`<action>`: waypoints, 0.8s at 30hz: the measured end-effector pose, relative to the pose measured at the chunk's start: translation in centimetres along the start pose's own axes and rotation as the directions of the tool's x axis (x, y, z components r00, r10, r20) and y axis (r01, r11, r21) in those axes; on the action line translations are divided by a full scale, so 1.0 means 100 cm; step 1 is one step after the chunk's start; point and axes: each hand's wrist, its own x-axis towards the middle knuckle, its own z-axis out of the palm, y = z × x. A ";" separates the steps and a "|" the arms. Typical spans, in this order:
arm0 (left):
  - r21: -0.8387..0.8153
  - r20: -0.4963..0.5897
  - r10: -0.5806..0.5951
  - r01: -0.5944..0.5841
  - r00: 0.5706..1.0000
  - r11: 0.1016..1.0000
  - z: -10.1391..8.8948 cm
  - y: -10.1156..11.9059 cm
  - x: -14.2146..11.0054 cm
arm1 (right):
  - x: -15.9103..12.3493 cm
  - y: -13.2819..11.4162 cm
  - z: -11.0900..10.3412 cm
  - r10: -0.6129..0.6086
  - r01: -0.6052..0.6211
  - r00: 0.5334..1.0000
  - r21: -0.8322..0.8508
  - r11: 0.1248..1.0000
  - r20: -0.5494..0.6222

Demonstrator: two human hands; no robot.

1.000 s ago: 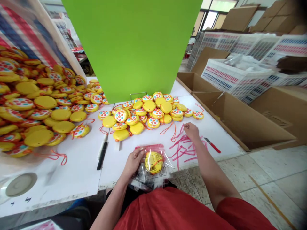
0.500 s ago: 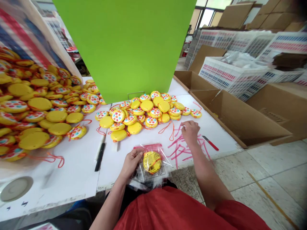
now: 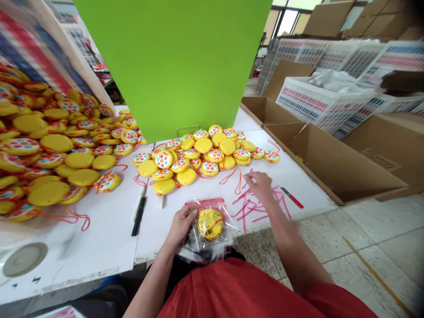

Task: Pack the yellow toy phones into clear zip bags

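At the table's front edge, my left hand (image 3: 183, 223) pinches the left side of a clear plastic bag (image 3: 222, 242). Inside the bag lies a round yellow toy (image 3: 210, 224) with printed text and an orange cord. My right hand (image 3: 260, 185) hovers over loose pink strips (image 3: 247, 207), thumb and forefinger pressed together; what they hold, if anything, is too small to make out. Beyond both hands is a heap of yellow toys (image 3: 202, 145), some showing white faces with coloured dots, several with orange cord loops.
A red-handled knife (image 3: 292, 198) lies right of the strips, a black pen-like tool (image 3: 139, 216) to the left. Open cardboard boxes (image 3: 331, 163) adjoin the table's right edge. A green board (image 3: 185, 66) stands behind the heap. More toys (image 3: 53, 163) pile up at left.
My right hand has shifted a little to the left above the pink strips, its fingers drawn closer together. My left hand and the bagged toy have stayed in place.
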 end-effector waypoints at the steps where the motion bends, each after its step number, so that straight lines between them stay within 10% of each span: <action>1: -0.007 -0.003 0.001 -0.001 1.000 1.000 0.000 0.001 0.000 | -0.008 -0.015 0.009 -0.059 0.054 0.995 0.056 0.997 0.080; 7: -0.048 -0.019 -0.012 0.011 1.000 0.999 0.002 0.003 -0.003 | -0.040 -0.070 0.050 -0.272 0.155 0.897 0.328 0.932 0.348; 14: -0.152 -0.018 -0.072 0.068 0.997 0.986 0.001 0.002 0.000 | -0.033 -0.055 0.046 -0.234 0.050 0.875 0.403 0.914 0.424; 24: -0.137 -0.016 -0.072 0.069 0.997 0.988 -0.001 0.004 -0.001 | 0.016 0.020 0.001 0.185 -0.183 0.982 -0.072 0.981 0.028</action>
